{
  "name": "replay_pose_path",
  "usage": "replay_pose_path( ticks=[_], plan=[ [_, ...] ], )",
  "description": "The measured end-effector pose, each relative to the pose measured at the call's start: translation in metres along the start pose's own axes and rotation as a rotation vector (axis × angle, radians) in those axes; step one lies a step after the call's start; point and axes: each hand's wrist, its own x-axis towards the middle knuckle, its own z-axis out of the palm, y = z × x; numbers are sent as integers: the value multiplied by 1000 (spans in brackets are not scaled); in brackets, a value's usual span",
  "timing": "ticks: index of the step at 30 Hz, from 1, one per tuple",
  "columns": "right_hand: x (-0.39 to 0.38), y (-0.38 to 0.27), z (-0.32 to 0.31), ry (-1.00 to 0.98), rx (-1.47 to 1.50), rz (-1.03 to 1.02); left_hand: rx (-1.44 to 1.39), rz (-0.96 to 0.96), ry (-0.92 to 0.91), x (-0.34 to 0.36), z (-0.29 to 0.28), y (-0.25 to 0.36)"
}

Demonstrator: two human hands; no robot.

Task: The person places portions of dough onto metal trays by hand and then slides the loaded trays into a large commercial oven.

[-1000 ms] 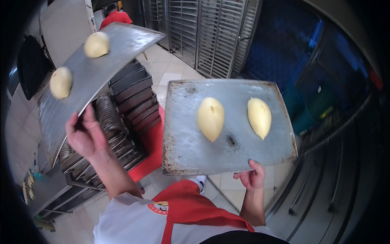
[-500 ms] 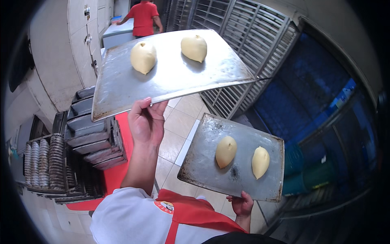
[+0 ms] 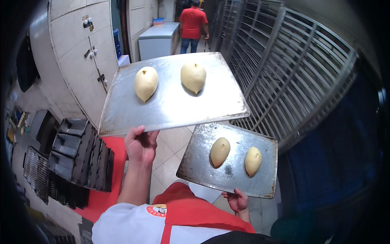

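My left hand [image 3: 141, 147] is closed on the near edge of a metal baking tray [image 3: 170, 112], which it carries raised in front of me. Two pale yellow, pointed oval dough pieces [image 3: 146, 83] sit apart on it. Lower and to the right, a second, darker-stained baking tray [image 3: 199, 173] has its near edge in my right hand [image 3: 237, 200]. That tray also bears two smaller-looking oval dough pieces [image 3: 220, 152], each with a small mark or hole on top. Fingers under both trays are partly hidden.
Tall slatted metal racks [image 3: 300, 69] line the right side. Loaf pans [image 3: 67, 144] are stacked on a red surface [image 3: 115, 162] at left, before white cabinets [image 3: 81, 53]. A person in a red shirt [image 3: 193, 22] is farther ahead, beside a white chest freezer [image 3: 156, 42].
My view has swung, and the racks, cabinets and freezer now sit farther right in it. The person in red has turned away from the freezer. Both trays stay in my hands.
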Motion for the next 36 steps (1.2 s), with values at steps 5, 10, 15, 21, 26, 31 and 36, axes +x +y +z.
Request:
replay_pose_path(
  ticks=[5, 10, 15, 21, 26, 31, 36],
  plan=[
    [191, -58, -42, -152, 59, 59, -75, 109, -63, 112, -47, -45],
    [346, -105, -31, -13, 33, 47, -27, 155, -174, 243, -49, -82],
    [447, -124, -11, -7, 84, 37, -52, 107, -316, 344, -25, -93],
    [443, -106, -9, -28, 28, 11, 17, 58, -306, 352, -28, -98],
    [441, -108, -34, -44, -35, 90, 8, 13, -344, 353, -36, -104],
    [434, -109, 14, 67, -6, 57, -1, -116, -200, 339, -15, -99],
    [464, -57, 57, 130, -45, -58, -63, -326, -228, 384, -44, -62]
  ],
)
